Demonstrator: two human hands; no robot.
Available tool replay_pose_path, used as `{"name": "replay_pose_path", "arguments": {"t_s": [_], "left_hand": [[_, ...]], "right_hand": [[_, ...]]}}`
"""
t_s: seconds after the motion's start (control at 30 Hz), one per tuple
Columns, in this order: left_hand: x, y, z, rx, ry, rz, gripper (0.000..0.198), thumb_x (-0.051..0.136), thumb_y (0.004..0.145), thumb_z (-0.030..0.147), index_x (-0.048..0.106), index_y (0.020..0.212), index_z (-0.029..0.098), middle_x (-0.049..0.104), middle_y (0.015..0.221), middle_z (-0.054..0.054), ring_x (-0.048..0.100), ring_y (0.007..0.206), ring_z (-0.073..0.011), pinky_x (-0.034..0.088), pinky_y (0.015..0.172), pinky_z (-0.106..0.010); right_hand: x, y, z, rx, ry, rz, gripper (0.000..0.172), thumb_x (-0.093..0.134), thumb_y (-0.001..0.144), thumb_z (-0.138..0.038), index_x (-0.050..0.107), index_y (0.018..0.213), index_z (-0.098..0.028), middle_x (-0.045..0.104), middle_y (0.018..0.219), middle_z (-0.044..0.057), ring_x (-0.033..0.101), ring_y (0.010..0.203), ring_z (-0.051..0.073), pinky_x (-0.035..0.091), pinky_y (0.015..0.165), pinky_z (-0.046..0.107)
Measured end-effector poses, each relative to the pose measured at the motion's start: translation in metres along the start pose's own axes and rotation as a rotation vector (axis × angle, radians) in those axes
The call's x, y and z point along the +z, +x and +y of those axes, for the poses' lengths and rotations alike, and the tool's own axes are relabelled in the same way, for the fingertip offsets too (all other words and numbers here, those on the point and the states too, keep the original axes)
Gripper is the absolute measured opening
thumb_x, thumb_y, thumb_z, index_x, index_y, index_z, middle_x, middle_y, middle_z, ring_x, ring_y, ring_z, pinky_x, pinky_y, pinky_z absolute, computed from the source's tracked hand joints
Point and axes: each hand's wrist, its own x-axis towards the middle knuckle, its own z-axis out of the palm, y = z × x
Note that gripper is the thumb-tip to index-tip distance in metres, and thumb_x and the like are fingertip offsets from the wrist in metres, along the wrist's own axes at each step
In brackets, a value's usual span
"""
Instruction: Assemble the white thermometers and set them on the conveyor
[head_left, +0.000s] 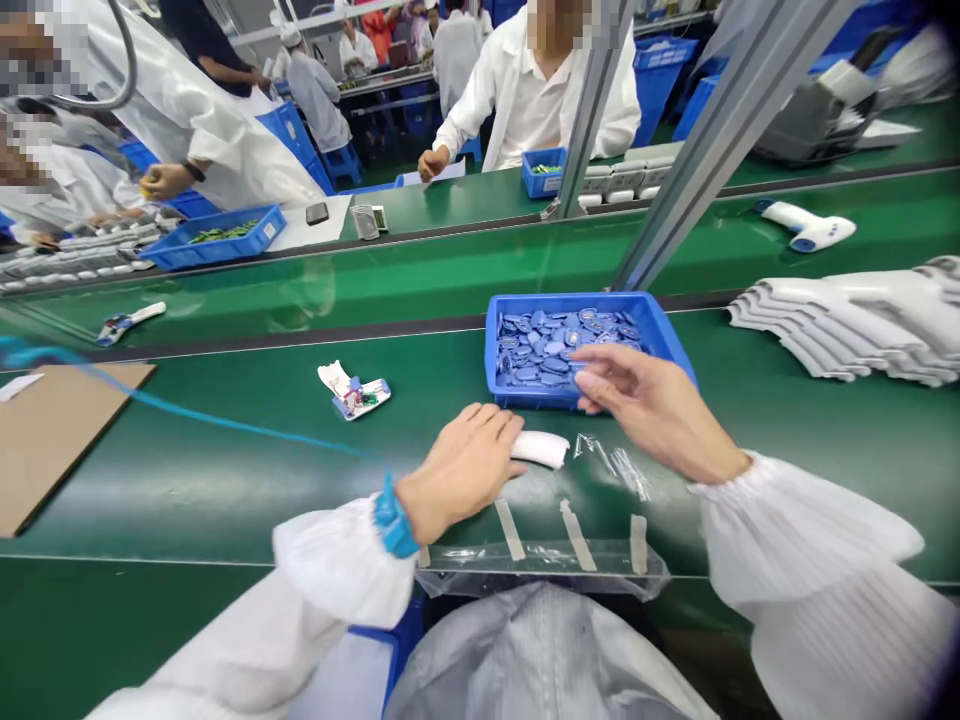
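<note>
My left hand (466, 465), with a blue band at the wrist, lies over one end of a white curved plastic piece (546, 449) on the green work surface. Its fingers are together on that piece. My right hand (637, 395) hovers at the front right of a blue tray (491, 350) filled with small blue oval parts (551, 348). The thumb and forefinger are close together; what they hold, if anything, is too small to make out. Strips of clear film (626, 470) lie below the right hand.
An opened white device half (352, 392) with wires lies left of the tray. Stacked white shells (832, 325) are at the right, a cardboard sheet (67, 430) at the left. A metal post (720, 150) rises behind the tray. Several people work across the line.
</note>
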Motion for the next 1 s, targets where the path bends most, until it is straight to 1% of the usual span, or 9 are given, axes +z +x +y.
{"name": "replay_pose_path", "arguments": {"t_s": [0.07, 0.13, 0.3, 0.43, 0.53, 0.67, 0.77, 0.87, 1.0], "left_hand": [[0.007, 0.012, 0.009, -0.052, 0.018, -0.028, 0.036, 0.063, 0.095, 0.044, 0.065, 0.109, 0.011, 0.069, 0.11, -0.015, 0.06, 0.107, -0.0308, 0.046, 0.093, -0.044], [0.006, 0.013, 0.012, -0.138, -0.087, -0.053, 0.032, 0.07, 0.089, 0.044, 0.064, 0.097, 0.014, 0.069, 0.101, -0.013, 0.062, 0.099, -0.0297, 0.048, 0.083, -0.04], [-0.011, -0.014, 0.029, -0.377, -0.481, 0.032, 0.016, 0.065, 0.09, 0.033, 0.055, 0.095, 0.022, 0.065, 0.08, 0.0, 0.059, 0.068, -0.0184, 0.036, 0.058, -0.029], [-0.015, -0.027, 0.043, -0.366, -0.438, 0.113, 0.007, 0.06, 0.093, 0.026, 0.053, 0.094, 0.025, 0.065, 0.079, 0.002, 0.059, 0.068, -0.0179, 0.032, 0.06, -0.029], [-0.016, -0.026, 0.043, -0.319, -0.401, 0.099, 0.01, 0.062, 0.092, 0.027, 0.052, 0.092, 0.025, 0.064, 0.08, 0.002, 0.059, 0.07, -0.0188, 0.033, 0.062, -0.029], [-0.022, -0.023, 0.037, -0.325, -0.408, 0.064, 0.015, 0.065, 0.091, 0.027, 0.051, 0.091, 0.025, 0.064, 0.079, 0.002, 0.06, 0.07, -0.0193, 0.031, 0.06, -0.029], [-0.026, -0.022, 0.034, -0.276, -0.419, 0.052, 0.014, 0.064, 0.094, 0.031, 0.052, 0.097, 0.024, 0.068, 0.084, 0.001, 0.061, 0.073, -0.0207, 0.035, 0.063, -0.031], [-0.026, -0.024, 0.036, -0.208, -0.46, 0.069, 0.018, 0.055, 0.1, 0.039, 0.053, 0.108, 0.023, 0.07, 0.098, -0.003, 0.064, 0.081, -0.0212, 0.042, 0.072, -0.033], [-0.017, -0.027, 0.04, -0.195, -0.413, 0.186, 0.029, 0.037, 0.107, 0.04, 0.059, 0.107, 0.021, 0.07, 0.098, -0.006, 0.064, 0.087, -0.0214, 0.046, 0.077, -0.035]], "right_hand": [[0.002, -0.026, 0.002, 0.106, 0.118, -0.034, 0.049, 0.076, 0.077, -0.058, 0.071, 0.105, -0.018, 0.072, 0.082, 0.006, 0.068, 0.068, 0.019, 0.058, 0.071, 0.035], [0.003, -0.046, 0.004, 0.198, 0.212, -0.049, 0.056, 0.079, 0.071, -0.062, 0.073, 0.104, -0.018, 0.073, 0.08, 0.007, 0.069, 0.071, 0.02, 0.059, 0.073, 0.038], [0.007, -0.07, -0.003, 0.251, 0.291, -0.084, 0.057, 0.079, 0.073, -0.063, 0.077, 0.108, -0.018, 0.074, 0.084, 0.008, 0.067, 0.074, 0.02, 0.059, 0.077, 0.04], [0.013, -0.071, -0.019, 0.196, 0.371, -0.166, 0.046, 0.078, 0.077, -0.058, 0.079, 0.105, -0.021, 0.071, 0.091, 0.007, 0.063, 0.073, 0.016, 0.059, 0.075, 0.036], [0.019, -0.07, -0.026, 0.139, 0.375, -0.187, 0.036, 0.076, 0.081, -0.053, 0.08, 0.101, -0.023, 0.071, 0.092, 0.006, 0.062, 0.07, 0.014, 0.058, 0.069, 0.031], [0.028, -0.075, -0.021, -0.01, 0.247, -0.122, 0.029, 0.067, 0.09, -0.047, 0.078, 0.107, -0.026, 0.071, 0.111, 0.007, 0.066, 0.073, 0.016, 0.06, 0.067, 0.033], [0.035, -0.079, -0.018, -0.159, 0.007, -0.05, 0.031, 0.058, 0.096, -0.041, 0.073, 0.12, -0.029, 0.07, 0.127, 0.006, 0.071, 0.096, 0.023, 0.062, 0.081, 0.04], [0.041, -0.082, -0.019, -0.314, -0.224, -0.015, 0.032, 0.053, 0.099, -0.034, 0.069, 0.126, -0.027, 0.073, 0.122, 0.004, 0.071, 0.108, 0.025, 0.058, 0.093, 0.042], [0.048, -0.082, -0.014, -0.36, -0.383, 0.115, 0.027, 0.047, 0.102, -0.033, 0.071, 0.111, -0.024, 0.077, 0.109, 0.006, 0.073, 0.096, 0.022, 0.058, 0.086, 0.035]]}}
